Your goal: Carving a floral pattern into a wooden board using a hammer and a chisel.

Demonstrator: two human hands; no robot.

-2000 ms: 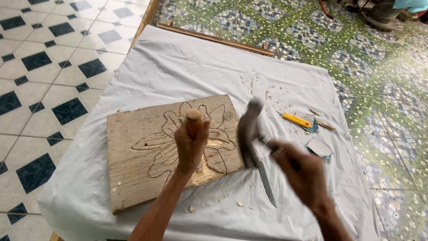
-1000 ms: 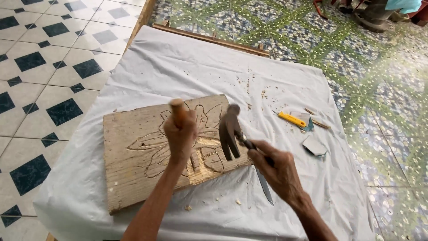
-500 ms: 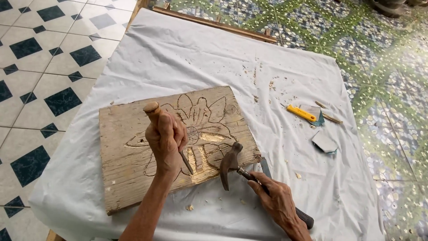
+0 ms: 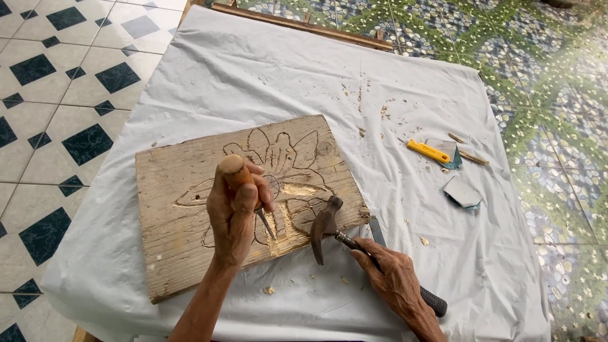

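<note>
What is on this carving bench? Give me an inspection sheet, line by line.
Surface: white cloth-covered table, strewn with wood chips.
Job's things: weathered wooden board with a carved flower outline, flat on the cloth; wooden-handled chisel tipped onto the carving; dark-headed claw hammer, head resting at the board's near edge.
Clutter: yellow utility knife, thin wooden stick, small grey-blue folded pieces, a flat dark blade beside the hammer.
Grippers: left hand wrapped round the chisel; right hand gripping the hammer handle.
Cables: nothing seen.
Surroundings: white-and-navy tiled floor, green-blue patterned floor.
</note>
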